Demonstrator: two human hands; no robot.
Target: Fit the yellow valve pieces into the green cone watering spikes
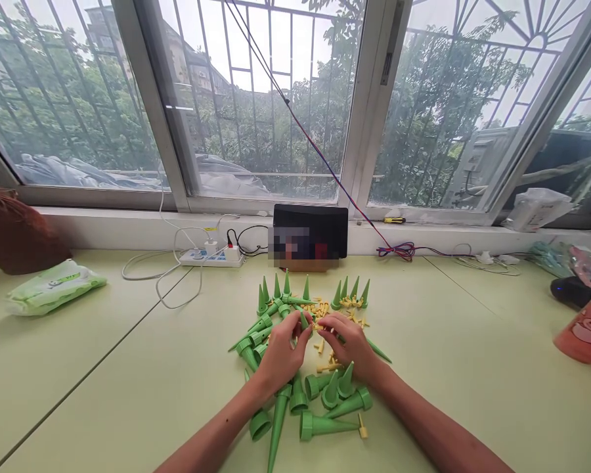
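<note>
My left hand (284, 348) is closed around a green plastic spike (304, 320), its pointed tip showing between thumb and fingers. Close beside it, my right hand (349, 338) pinches a small yellow plastic piece (318, 324) near the spike; whether the two touch is hard to tell. Loose yellow pieces (321, 309) lie on the table behind and between my hands. More green spikes with wide ribbed collars (315, 426) lie around my wrists. Several green spikes (276, 288) stand point-up at the back left. Another upright row (354, 289), with yellow pieces at its base, is at the back right.
A dark tablet (320, 230) leans against the window ledge, beside a white power strip (211, 257) with looping cables. A green tissue pack (56, 288) and a brown bag (17, 230) are at left. At right stands a red cup (587, 328) near a black object (571, 291).
</note>
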